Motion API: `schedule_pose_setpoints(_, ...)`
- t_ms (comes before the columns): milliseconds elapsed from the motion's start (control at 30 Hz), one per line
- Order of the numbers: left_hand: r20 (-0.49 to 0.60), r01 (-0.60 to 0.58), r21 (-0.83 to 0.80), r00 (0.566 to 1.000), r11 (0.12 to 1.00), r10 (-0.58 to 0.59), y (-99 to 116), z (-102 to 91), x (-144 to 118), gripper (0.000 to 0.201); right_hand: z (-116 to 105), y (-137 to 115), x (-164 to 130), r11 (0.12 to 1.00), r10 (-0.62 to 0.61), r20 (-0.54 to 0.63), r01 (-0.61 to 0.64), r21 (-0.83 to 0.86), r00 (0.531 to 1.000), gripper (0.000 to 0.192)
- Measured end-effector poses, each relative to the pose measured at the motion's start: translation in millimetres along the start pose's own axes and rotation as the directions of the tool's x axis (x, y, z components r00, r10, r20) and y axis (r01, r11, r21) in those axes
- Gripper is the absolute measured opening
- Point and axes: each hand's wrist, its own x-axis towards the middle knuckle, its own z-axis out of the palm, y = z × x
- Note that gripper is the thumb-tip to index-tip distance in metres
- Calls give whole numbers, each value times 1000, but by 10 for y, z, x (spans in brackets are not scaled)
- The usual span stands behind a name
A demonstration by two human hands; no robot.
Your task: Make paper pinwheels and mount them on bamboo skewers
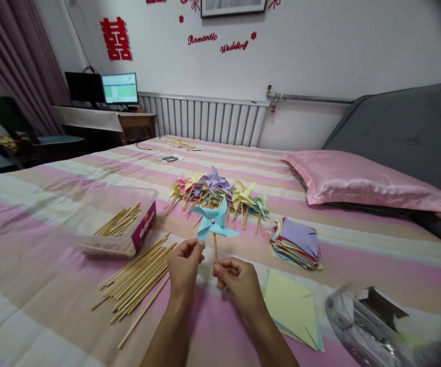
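A light blue paper pinwheel on a thin wooden stick stands upright in front of me, a small shiny pin at its centre. My right hand pinches the stick below the paper blades. My left hand is closed at the lower left blade, its thumb and fingertips at the paper's edge. Just behind lies a pile of finished pinwheels in purple, yellow, pink and green. Loose wooden sticks lie to the left of my left hand. Yellow paper squares with cut corners lie right of my right hand.
A clear plastic box holding more sticks sits at the left. A stack of coloured paper squares lies right of the pinwheels. A crumpled clear bag is at the lower right. A pink pillow rests on the striped bed.
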Motion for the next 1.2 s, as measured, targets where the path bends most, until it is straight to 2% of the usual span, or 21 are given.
schedule_pose_setpoints(133, 27, -19, 0, 999, 1000, 19, 8, 18, -25, 20, -4, -34, -9, 998, -2, -16, 3, 57, 1000, 23)
schedule_pose_setpoints(333, 127, -51, 59, 991, 997, 43, -31, 67, -71, 24, -26, -30, 7, 995, -9, -35, 12, 100, 999, 26)
schedule_pose_setpoints(433, 44, -114, 127, 993, 985, 110, -45, 73, -94, 29, -35, -30, 8, 995, -7, -61, 12, 96, 998, 26)
schedule_pose_setpoints(500, -39, -186, 180, 980, 966, 196, -42, 70, -111, 30, -37, -36, 8, 996, 2, -83, 5, 86, 997, 26)
schedule_pose_setpoints(567, -75, -219, 208, 968, 953, 239, -41, 70, -131, 28, -40, -46, 9, 996, 6, -94, 2, 84, 996, 27)
schedule_pose_setpoints(633, -41, -196, 217, 977, 956, 209, -51, 83, -156, 26, -47, -58, 12, 996, -3, -99, 12, 91, 995, 28)
schedule_pose_setpoints(700, 64, -156, 219, 987, 963, 145, -73, 112, -188, 25, -58, -71, 14, 994, -28, -110, 39, 97, 994, 29)
schedule_pose_setpoints(800, 226, -103, 161, 972, 982, 65, -115, 171, -245, 25, -70, -91, 12, 994, -55, -113, 66, 91, 992, 30)
schedule_pose_setpoints(867, 273, -67, 104, 961, 992, 36, -135, 205, -278, 27, -66, -102, 7, 994, -68, -97, 75, 78, 993, 30)
schedule_pose_setpoints(1067, 315, -22, 16, 949, 1000, 16, -102, 206, -294, 29, -65, -135, -12, 997, -74, -47, 75, 25, 996, 29)
schedule_pose_setpoints(1133, 268, -58, 43, 962, 997, 44, -77, 172, -262, 26, -106, -168, -29, 996, -76, -11, 76, -35, 997, 28)
schedule_pose_setpoints(1200, 201, -93, 95, 977, 991, 73, -60, 131, -221, 24, -172, -232, -62, 989, -91, -23, 87, -121, 996, 26)
